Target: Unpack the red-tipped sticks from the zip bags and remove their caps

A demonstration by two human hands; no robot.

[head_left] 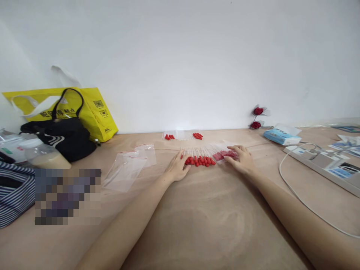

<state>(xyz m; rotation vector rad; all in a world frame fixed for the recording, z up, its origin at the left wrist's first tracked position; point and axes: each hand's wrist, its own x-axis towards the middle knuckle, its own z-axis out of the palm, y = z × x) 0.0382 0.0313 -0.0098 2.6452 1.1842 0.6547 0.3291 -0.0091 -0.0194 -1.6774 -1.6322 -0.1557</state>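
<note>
A row of pale, thin sticks with red heads (pixel 200 161) lies on the wooden table, red ends toward me. At the row's left end rests my left hand (pixel 177 167), thumb and fingers apart around the outermost sticks. My right hand (pixel 241 159) has thumb and fingers on a clear plastic bag (pixel 222 155) with more red-headed pieces inside; the bag touches the row's right end. Farther back, near the wall, lie two clear bags with small red groups, the left bag (pixel 169 137) and the right bag (pixel 197 135).
Flat clear zip bags (pixel 128 170) lie left of my left hand. A yellow tote (pixel 104 116), a black bag (pixel 70 138) and a plastic bottle (pixel 46 154) stand farther left. Rightward are a tissue pack (pixel 281 135), red fabric roses (pixel 257 112), a power strip (pixel 323 168) and a white cable (pixel 295 197).
</note>
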